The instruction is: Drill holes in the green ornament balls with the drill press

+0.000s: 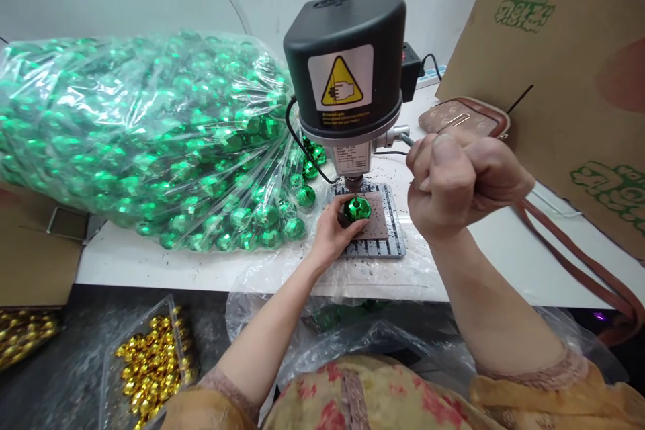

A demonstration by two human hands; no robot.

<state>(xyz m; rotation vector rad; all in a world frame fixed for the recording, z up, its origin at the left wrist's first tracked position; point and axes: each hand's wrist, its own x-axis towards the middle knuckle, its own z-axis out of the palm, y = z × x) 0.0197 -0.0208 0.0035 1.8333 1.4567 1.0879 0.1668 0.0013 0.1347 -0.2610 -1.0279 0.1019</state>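
A shiny green faceted ball [357, 208] with a dark hole in its top sits on the base plate [395, 228] of a bench drill press [347, 60]. My left hand [335, 228] is closed round the ball from the left, thumb in front. Just above it is the drill's chuck [354, 183]; whether a bit touches the ball cannot be made out. My right hand [453, 178] is raised at the machine's right side, its fingers wrapped round the feed lever [404, 139]. Dark specks lie over the plate and table.
A clear plastic bag [146, 141] full of green balls fills the table's left. On the right lie a brown purse [463, 119] and a large cardboard box [564, 67]. Below left, a clear bin [108, 376] holds gold balls. Clear plastic sheeting [252, 306] drapes over the table's front edge.
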